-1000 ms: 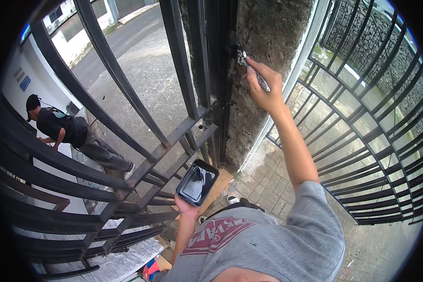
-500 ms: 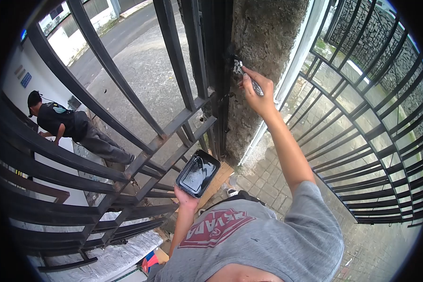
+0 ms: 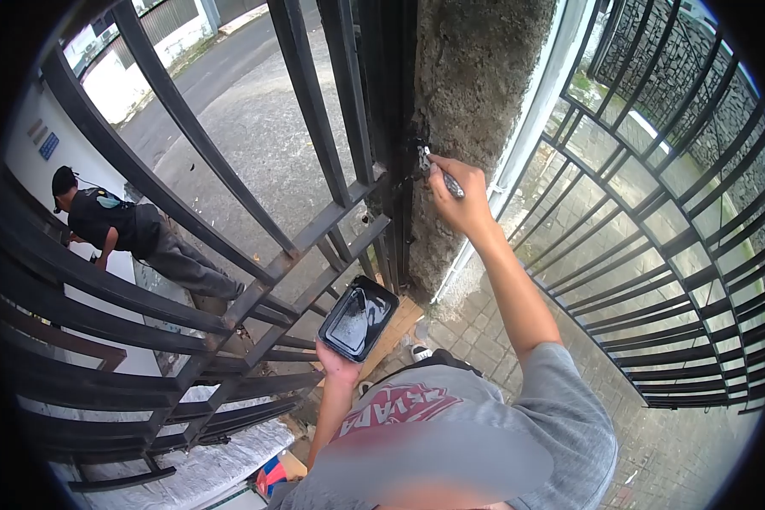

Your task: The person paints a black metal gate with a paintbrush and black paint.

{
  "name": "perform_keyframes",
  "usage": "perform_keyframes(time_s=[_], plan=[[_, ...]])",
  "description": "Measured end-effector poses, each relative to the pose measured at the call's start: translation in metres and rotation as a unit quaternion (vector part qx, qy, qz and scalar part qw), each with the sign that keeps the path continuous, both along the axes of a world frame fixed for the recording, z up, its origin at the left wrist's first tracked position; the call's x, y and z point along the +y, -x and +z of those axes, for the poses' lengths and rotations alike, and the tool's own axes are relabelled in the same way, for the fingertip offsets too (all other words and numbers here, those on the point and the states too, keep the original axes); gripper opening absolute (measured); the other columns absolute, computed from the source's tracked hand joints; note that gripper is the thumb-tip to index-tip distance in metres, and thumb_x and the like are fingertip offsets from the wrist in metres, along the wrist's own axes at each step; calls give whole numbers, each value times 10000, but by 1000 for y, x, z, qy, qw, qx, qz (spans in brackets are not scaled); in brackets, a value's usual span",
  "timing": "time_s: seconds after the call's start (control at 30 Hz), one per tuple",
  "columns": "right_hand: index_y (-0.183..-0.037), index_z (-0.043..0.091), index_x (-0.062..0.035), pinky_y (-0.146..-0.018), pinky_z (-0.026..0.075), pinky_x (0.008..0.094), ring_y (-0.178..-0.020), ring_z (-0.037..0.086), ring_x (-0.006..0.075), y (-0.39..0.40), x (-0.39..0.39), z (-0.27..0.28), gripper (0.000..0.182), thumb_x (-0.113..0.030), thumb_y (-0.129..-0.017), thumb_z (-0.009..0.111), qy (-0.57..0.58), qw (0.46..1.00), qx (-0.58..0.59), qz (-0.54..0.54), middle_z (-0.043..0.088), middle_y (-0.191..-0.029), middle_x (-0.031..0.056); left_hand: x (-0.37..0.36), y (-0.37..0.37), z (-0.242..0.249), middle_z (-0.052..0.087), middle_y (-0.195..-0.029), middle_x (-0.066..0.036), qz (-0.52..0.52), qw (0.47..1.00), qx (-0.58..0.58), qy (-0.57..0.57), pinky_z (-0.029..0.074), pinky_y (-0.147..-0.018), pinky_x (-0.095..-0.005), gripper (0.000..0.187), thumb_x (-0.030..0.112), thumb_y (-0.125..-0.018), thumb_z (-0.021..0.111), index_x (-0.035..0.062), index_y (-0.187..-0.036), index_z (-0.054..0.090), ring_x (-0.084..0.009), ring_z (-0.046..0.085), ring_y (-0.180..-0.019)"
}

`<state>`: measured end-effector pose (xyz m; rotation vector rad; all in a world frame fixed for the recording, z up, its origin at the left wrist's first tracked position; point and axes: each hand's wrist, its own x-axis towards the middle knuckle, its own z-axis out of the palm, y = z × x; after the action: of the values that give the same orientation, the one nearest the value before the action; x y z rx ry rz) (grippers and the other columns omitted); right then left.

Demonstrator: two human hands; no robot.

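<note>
My right hand is closed round the speckled handle of a paintbrush. The brush's head touches the dark edge where the rough concrete pillar meets the black metal post. Lower down, my left hand holds a black plastic tray from below and at its near end. Glossy black paint coats parts of the tray's inside.
Black gate bars fill the left side, with another person beyond them. A second barred gate stands on the right. A white pipe runs along the pillar, and cardboard lies below.
My right hand and the brush have moved down along the pillar's edge. My left hand and the tray have stayed almost where they were.
</note>
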<state>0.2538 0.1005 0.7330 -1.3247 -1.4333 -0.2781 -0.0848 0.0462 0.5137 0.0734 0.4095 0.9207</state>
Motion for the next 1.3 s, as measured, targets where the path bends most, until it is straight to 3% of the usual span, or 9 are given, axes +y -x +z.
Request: perform_keyframes(time_s=[0.2, 0.33, 0.43, 0.63, 0.73, 0.9, 1.0, 1.13, 1.3], plan=[[-1167, 706, 81, -728, 571, 427, -765, 702, 401, -2, -5, 0, 288, -3, -894, 669, 6, 999, -43, 20, 704, -882, 222, -5, -1, -4, 606, -1474, -143, 0, 1000, 13, 9, 467, -1134, -534, 677, 527, -1023, 372, 57, -1465, 574, -359, 590, -1336], [-1147, 709, 78, -738, 570, 441, -788, 703, 406, -2, -9, 3, 264, -11, -899, 686, 39, 998, -34, 31, 701, -876, 230, -5, -7, 5, 614, -1464, -141, 9, 1000, 18, 0, 473, -1127, -536, 663, 517, -1025, 372, 60, -1456, 583, -361, 600, -1321], [-1136, 714, 79, -731, 569, 435, -799, 713, 401, -6, -4, 34, 257, -15, -898, 689, -29, 999, -28, 18, 711, -887, 231, -7, -6, 3, 617, -1459, -141, -13, 1000, 18, -5, 477, -1122, -538, 657, 515, -1026, 371, 62, -1448, 588, -362, 600, -1320], [-1129, 719, 79, -773, 579, 427, -845, 724, 413, -11, 7, 56, 258, -41, -901, 699, -16, 999, -43, 15, 730, -946, 250, 0, -8, -11, 572, -1508, -162, 12, 999, -6, 34, 484, -1071, -647, 678, 496, -1000, 373, 66, -1494, 548, -416, 569, -1352], [-1125, 723, 82, -796, 590, 413, -871, 738, 407, -18, 8, 88, 258, -45, -902, 698, -43, 997, -59, 17, 741, -983, 253, -6, -13, 2, 615, -1461, -143, 3, 1000, 1, 1, 475, -1125, -537, 658, 512, -1024, 372, 60, -1452, 584, -363, 598, -1321], [-1116, 723, 86, -788, 588, 430, -891, 744, 401, -17, 11, 115, 255, -52, -903, 696, -83, 995, -57, 22, 740, -1006, 261, -5, -10, -5, 609, -1469, -141, -4, 1000, -3, -10, 471, -1123, -557, 667, 521, -1024, 370, 62, -1460, 578, -364, 591, -1330], [-1119, 723, 82, -765, 587, 423, -867, 744, 394, -12, -1, 121, 257, -45, -896, 702, 83, 993, -82, 1, 741, -975, 255, 1, -15, 0, 608, -1470, -141, 1, 1000, -14, -2, 470, -1120, -575, 680, 538, -1027, 358, 64, -1463, 577, -370, 587, -1334], [-1103, 725, 81, -741, 586, 417, -834, 742, 389, -17, 11, 129, 244, -28, -886, 707, -96, 989, -114, 8, 740, -944, 244, 3, -14, -1, 607, -1471, -137, -8, 1000, -4, -13, 470, -1116, -585, 705, 568, -1027, 342, 69, -1467, 575, -378, 585, -1334], [-1150, 699, 80, -697, 568, 410, -771, 723, 374, -13, 6, 105, 278, -3, -884, 697, -84, 991, -101, 24, 712, -891, 214, 8, -16, -5, 604, -1477, -134, -6, 1000, 0, 1, 469, -1123, -568, 707, 567, -1021, 340, 75, -1474, 570, -369, 585, -1338]])
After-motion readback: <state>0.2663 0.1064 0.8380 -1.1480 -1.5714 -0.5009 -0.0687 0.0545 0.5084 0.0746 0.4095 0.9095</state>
